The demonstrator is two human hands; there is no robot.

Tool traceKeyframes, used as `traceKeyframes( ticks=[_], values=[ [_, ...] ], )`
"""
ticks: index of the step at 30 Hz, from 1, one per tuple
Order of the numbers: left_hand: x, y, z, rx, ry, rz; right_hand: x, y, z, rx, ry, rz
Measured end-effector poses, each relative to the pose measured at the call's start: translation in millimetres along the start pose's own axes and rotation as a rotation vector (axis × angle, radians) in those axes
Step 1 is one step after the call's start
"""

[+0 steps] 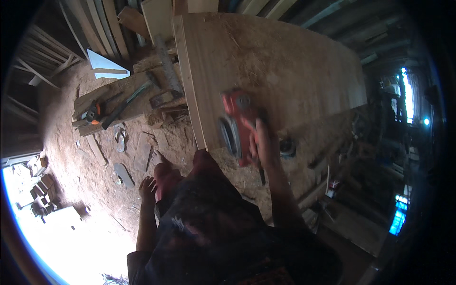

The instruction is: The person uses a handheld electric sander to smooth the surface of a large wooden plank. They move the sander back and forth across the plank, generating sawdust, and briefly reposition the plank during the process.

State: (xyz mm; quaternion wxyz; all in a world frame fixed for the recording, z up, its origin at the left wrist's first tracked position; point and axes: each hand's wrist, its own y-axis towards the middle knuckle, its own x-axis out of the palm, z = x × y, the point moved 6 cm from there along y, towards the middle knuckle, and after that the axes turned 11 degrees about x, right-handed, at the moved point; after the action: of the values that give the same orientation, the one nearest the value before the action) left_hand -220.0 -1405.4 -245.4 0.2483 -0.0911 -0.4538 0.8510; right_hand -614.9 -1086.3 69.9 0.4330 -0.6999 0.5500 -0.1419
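My right hand (263,145) grips the rear handle of a red electric planer (239,111) with a black side cover, slightly smeared by motion. The planer is over the near edge of a large wooden panel (313,61), and I cannot tell whether its sole touches the wood. Curly shavings lie scattered over the panel's far and middle part. Beside my left thigh hangs my left hand (148,186), empty, its fingers apart.
Left of the panel, a low plank bench (90,111) holds a hammer (126,104) and an orange-and-black tool (93,111). Sandals (124,175) lie on the shaving-strewn floor. Boards (107,28) lean at the back. A dark round object (287,147) sits right of the planer.
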Motion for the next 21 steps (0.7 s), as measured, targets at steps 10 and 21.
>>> traceKeyframes(
  ticks=[10, 21],
  values=[
    [63.6, -28.6, -11.8, 0.338, 0.095, -0.355, 36.5, 152.3, -193.8, -0.343, 0.125, -0.172],
    [-80.3, -0.6, -15.6, -0.096, 0.150, 0.135, 38.5, -56.2, 15.7, -0.177, 0.019, 0.056]
  ],
)
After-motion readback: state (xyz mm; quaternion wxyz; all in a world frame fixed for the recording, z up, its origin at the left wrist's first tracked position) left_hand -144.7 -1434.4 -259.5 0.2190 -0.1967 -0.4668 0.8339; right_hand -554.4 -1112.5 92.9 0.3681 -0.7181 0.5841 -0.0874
